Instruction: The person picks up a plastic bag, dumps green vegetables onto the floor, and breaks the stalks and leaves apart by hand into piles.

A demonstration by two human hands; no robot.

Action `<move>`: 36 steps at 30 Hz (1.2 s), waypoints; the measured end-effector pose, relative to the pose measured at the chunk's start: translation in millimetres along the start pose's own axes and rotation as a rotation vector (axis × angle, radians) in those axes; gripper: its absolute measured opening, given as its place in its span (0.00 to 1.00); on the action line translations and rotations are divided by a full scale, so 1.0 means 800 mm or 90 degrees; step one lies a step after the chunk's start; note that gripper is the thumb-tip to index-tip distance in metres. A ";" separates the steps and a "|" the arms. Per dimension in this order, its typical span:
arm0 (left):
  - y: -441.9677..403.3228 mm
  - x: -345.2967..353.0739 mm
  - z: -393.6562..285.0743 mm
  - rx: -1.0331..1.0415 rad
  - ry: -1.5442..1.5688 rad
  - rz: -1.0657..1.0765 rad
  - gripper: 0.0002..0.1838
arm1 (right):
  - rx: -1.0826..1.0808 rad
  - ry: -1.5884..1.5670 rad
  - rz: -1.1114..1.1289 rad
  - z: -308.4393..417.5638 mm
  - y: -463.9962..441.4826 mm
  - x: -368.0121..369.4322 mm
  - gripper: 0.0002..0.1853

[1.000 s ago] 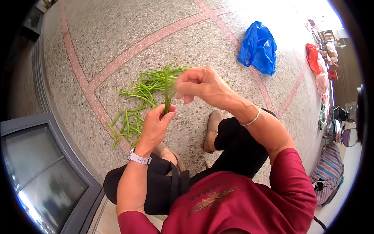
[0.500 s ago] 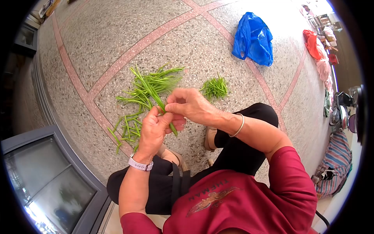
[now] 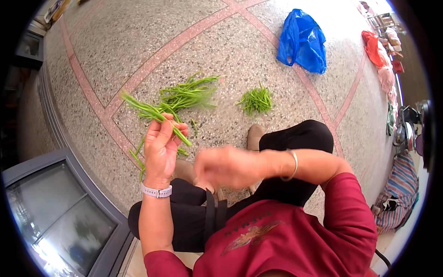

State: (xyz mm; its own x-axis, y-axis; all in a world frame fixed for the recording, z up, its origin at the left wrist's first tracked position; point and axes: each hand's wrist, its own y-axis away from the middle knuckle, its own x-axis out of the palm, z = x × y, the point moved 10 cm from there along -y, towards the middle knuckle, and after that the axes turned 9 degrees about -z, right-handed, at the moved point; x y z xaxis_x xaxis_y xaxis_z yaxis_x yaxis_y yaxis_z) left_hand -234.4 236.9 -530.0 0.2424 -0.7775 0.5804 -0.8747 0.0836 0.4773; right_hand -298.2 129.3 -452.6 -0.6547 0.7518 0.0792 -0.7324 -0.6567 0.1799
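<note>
My left hand is closed around a few long green vegetable stems, their tips pointing up and left. Low in front of my body, my right hand is smeared by motion; its fingers look curled, but whether anything is in them I cannot tell. A loose pile of long green stems lies on the floor just beyond my left hand. Farther right is a smaller heap of short green pieces. Some other stems lie partly hidden behind my left hand.
A blue plastic bag lies on the speckled floor at the upper right. A grey-framed glass panel stands close on my left. On the far right are a striped bag and a red bag.
My hands have come apart. The left has turned, swinging the stems leftward; the right has moved down toward my body and let go of the stems.
</note>
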 end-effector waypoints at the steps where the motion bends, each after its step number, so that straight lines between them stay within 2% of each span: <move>1: 0.003 0.009 -0.001 -0.002 0.015 0.048 0.08 | 0.015 -0.086 -0.154 -0.007 -0.010 -0.042 0.07; 4: 0.014 0.030 0.009 -0.035 0.030 0.111 0.09 | 0.145 -0.140 -0.249 -0.038 -0.028 -0.105 0.11; 7: 0.020 0.045 0.019 -0.042 0.006 0.187 0.10 | 0.158 -0.159 -0.175 -0.048 -0.039 -0.079 0.13; 10: 0.021 0.048 0.019 -0.025 0.029 0.204 0.10 | 0.096 -0.222 -0.190 -0.043 -0.047 -0.075 0.13; 14: 0.022 0.046 0.012 0.030 0.003 0.189 0.10 | 0.125 -0.243 -0.203 -0.043 -0.042 -0.076 0.10; 16: 0.019 0.042 0.011 0.054 0.007 0.184 0.10 | 0.124 -0.265 -0.262 -0.047 -0.039 -0.085 0.09; 20: 0.013 0.035 0.004 0.041 0.063 0.104 0.09 | 0.043 -0.322 -0.307 -0.033 -0.039 -0.098 0.07; 21: 0.012 0.029 0.007 0.022 0.057 0.091 0.08 | -0.047 -0.237 -0.271 -0.004 -0.034 -0.089 0.03; 22: 0.011 0.024 0.010 0.003 0.051 0.077 0.08 | -0.152 -0.068 -0.157 0.031 -0.021 -0.061 0.06; 23: 0.009 0.023 0.014 -0.029 0.102 0.003 0.06 | -0.253 0.100 -0.039 0.057 -0.001 -0.025 0.10; 24: 0.005 0.013 0.014 -0.024 0.084 -0.009 0.06 | -0.277 0.050 0.125 0.067 0.014 0.017 0.15; 26: -0.004 -0.006 0.013 -0.018 0.042 -0.028 0.05 | -0.181 -0.021 0.117 0.057 0.017 0.032 0.07; 28: 0.004 0.008 0.017 0.002 -0.096 -0.004 0.07 | -0.105 0.119 -0.060 0.023 -0.005 -0.020 0.07; 29: 0.008 0.013 0.022 0.006 -0.161 -0.006 0.08 | 0.015 0.032 -0.179 0.003 -0.015 -0.054 0.06; 30: 0.011 0.018 0.025 0.015 -0.221 -0.010 0.08 | 0.046 -0.016 -0.246 -0.013 -0.023 -0.078 0.08; 32: 0.016 0.029 0.029 0.002 -0.271 0.003 0.09 | 0.045 -0.009 -0.293 -0.011 -0.035 -0.100 0.12; 36: 0.018 0.034 0.039 0.018 -0.357 0.036 0.09 | 0.120 0.136 -0.288 -0.011 -0.043 -0.110 0.14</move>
State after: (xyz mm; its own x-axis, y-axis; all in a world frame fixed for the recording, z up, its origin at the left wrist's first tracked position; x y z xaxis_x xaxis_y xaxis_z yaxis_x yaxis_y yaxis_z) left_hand -253.5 197.6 -527.5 -0.0590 -0.9850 0.1620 -0.8924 0.1248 0.4336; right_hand -216.8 85.3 -474.0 -0.3190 0.9157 -0.2444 -0.9166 -0.2326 0.3251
